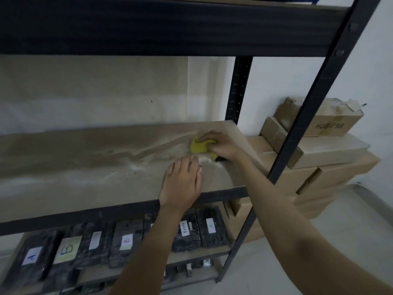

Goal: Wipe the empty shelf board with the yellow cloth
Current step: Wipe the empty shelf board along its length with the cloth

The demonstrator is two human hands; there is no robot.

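Note:
The empty shelf board (pixel 85 162) is a dusty brown panel in a black metal rack, streaked with pale dust. The yellow cloth (pixel 198 146) lies bunched on the board near its right end. My right hand (pixel 221 145) presses down on it, fingers curled over the cloth. My left hand (pixel 182 182) rests flat on the board just in front of the cloth, fingers together, holding nothing. A small pile of pale dust lies between the two hands.
A black upright post (pixel 310 116) crosses in front of my right forearm. Stacked cardboard boxes (pixel 323 154) stand to the right of the rack. The lower shelf holds several black labelled packs (pixel 125 241). A dark shelf beam (pixel 170 26) hangs overhead.

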